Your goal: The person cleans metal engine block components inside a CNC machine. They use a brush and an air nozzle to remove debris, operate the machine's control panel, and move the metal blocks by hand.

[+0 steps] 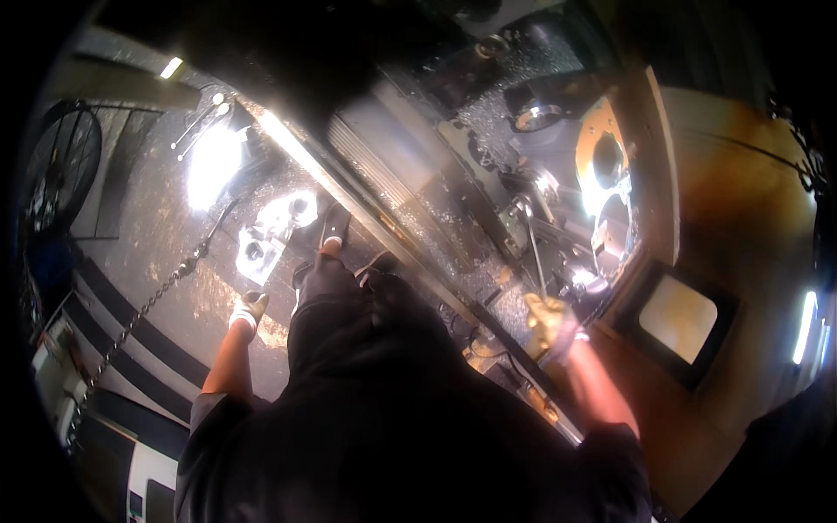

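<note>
Gloved right hand (551, 324) grips a long metal rod (534, 248) inside the machine (488, 174); gloved left hand (249, 307) hangs loosely curled, empty, above the floor (166, 235).

A dark shop floor (157, 218) is carrying shiny metal blocks (272, 231), wrenches (202, 118) and a long chain (144, 309) lying across it

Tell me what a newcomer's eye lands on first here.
Probably the gloved right hand gripping a long metal rod that reaches into the open machine, toward the bright orange disc at upper right. Next, the glare on the shiny metal blocks on the floor at left, just beyond the gloved left hand, with a chain running beside them.
</note>
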The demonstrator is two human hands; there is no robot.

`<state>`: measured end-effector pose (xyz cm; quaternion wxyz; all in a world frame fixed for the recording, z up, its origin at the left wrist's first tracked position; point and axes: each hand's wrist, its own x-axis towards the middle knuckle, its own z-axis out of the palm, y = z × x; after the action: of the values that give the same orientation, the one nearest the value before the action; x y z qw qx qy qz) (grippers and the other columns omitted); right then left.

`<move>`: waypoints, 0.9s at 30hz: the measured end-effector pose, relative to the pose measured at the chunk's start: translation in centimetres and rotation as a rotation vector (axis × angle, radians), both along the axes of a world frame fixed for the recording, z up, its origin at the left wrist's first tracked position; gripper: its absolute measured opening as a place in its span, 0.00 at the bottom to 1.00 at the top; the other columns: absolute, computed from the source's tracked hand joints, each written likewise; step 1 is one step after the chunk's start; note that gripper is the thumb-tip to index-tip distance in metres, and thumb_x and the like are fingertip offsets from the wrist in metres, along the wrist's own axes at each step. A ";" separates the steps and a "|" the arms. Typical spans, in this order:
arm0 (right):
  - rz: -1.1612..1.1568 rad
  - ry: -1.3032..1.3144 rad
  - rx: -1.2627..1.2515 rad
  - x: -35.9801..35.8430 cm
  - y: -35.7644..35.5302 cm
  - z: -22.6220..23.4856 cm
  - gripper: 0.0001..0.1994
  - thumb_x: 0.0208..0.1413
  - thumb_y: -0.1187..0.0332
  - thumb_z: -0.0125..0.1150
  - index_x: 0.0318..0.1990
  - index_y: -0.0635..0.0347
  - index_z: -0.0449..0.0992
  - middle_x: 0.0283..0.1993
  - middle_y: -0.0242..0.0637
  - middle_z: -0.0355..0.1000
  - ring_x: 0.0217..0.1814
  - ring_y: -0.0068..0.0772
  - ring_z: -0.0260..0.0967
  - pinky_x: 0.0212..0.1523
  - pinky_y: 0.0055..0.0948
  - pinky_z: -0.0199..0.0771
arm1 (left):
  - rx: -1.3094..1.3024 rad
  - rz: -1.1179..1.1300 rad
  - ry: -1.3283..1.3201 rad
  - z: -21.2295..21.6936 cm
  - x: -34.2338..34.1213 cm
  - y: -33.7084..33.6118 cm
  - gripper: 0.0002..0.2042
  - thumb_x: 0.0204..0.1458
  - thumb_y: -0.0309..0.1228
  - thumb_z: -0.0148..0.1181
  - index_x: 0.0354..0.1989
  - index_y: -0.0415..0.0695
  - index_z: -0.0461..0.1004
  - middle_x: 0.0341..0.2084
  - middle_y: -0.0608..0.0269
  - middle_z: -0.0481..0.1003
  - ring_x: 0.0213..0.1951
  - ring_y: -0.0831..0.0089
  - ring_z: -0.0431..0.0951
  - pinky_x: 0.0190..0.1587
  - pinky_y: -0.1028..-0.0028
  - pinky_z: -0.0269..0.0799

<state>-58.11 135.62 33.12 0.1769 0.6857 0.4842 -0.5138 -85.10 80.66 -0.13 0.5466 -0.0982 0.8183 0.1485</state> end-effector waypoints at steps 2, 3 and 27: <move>0.107 -0.059 -0.017 -1.7 1.9 4.9 0.06 0.60 0.66 0.63 0.41 0.56 0.78 0.31 0.33 0.77 0.21 0.20 0.65 0.20 0.18 0.66 | -0.046 -0.024 -0.146 -4.2 0.3 -2.3 0.27 0.55 0.46 0.61 0.57 0.39 0.72 0.52 0.50 0.77 0.55 0.59 0.76 0.59 0.65 0.68; 0.168 -0.124 0.013 -2.1 2.3 5.9 0.06 0.61 0.68 0.61 0.42 0.59 0.76 0.30 0.32 0.75 0.23 0.21 0.65 0.23 0.18 0.66 | -0.025 -0.017 -0.128 -5.2 -0.2 -2.1 0.25 0.56 0.45 0.60 0.55 0.39 0.74 0.52 0.50 0.77 0.55 0.59 0.76 0.59 0.64 0.67; -0.031 -0.498 0.324 17.5 -1.2 15.7 0.03 0.56 0.76 0.61 0.35 0.67 0.73 0.30 0.35 0.72 0.30 0.20 0.65 0.25 0.22 0.69 | 0.948 -0.451 0.505 8.2 -6.5 33.8 0.18 0.55 0.34 0.64 0.50 0.38 0.75 0.44 0.51 0.79 0.48 0.58 0.78 0.54 0.65 0.71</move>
<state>-40.65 134.44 48.82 0.1707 0.8174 0.4910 -0.2482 -91.62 114.41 8.09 0.3369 0.3724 0.7680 0.3973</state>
